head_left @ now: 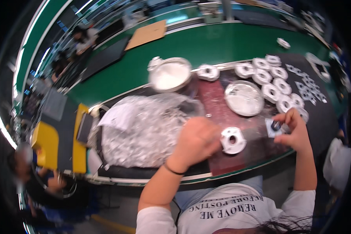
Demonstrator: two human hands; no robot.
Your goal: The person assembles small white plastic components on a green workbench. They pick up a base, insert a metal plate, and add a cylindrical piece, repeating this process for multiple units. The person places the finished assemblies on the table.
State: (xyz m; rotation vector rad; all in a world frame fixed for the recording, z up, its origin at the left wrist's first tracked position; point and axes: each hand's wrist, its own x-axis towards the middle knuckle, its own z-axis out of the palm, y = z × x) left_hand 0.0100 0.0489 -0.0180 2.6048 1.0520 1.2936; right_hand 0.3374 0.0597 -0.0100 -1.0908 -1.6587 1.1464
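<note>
The white disc lies flat on the red mat, between the two hands. It is round, so it has no long axis to speak of; its central hole faces upward. The left hand is the nearer one: the disc lies just to the right of its fingertips. The right hand is on the other side, a little apart, to the right of the disc and slightly farther up the surface.

The grip of the left hand has bent fingers and is blurred. I cannot tell if the fingers touch the edge of the disc, or if they pinch something small. In the grip of the right hand, the thumb and the forefinger stand moderately parted, with a dark piece and a pale card at the gap. The forefinger is close to the dark piece, but whether it is held firmly, I cannot tell.

To the left of the left hand there is a clear bag of small parts. Beyond the disc sits a round dish, and many white rings stand close together to its right.
</note>
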